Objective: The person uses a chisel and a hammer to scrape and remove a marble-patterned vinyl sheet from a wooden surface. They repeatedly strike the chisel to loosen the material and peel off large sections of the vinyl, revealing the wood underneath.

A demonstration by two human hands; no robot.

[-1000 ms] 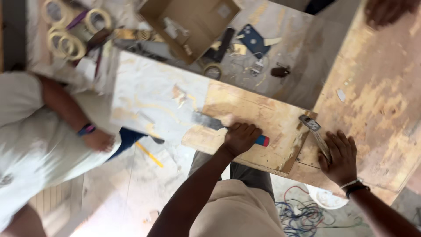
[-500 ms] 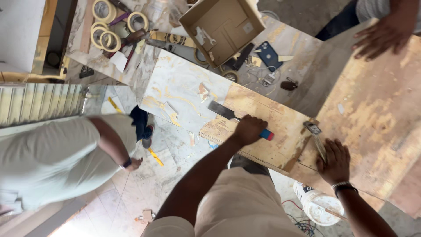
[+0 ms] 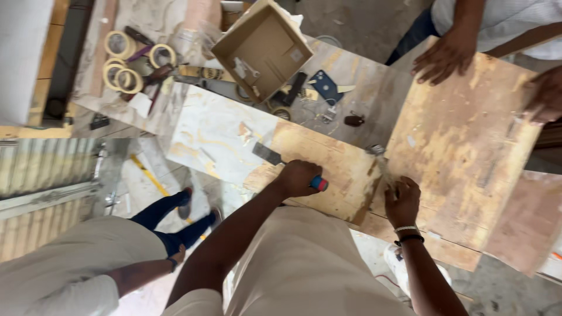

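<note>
Left hand closed in a fist around blue-and-red-handled scraper with flat metal blade, blade pressed flat against worn pale plywood board, handle end poking out beside the knuckles. Blade tip right at the seam between the plywood and smooth white marbled slab on its left. Right hand, with beaded and dark bands at the wrist, curled loosely over the plywood edge, fingers around slim metal tool that runs up to a small metal head; exact grip hard to tell.

Far left, up top, cluster of cream masking tape rolls lying on the table. Below left, another person bending over in a pale shirt, one hand hanging near dark blue trousers. Centre top, open brown cardboard box holding small bits, tilted on the table. Just right of it, blue flat card-like piece and small dark lump. Right side, larger stained plywood sheet with a co-worker's hand spread flat on its upper corner.
</note>
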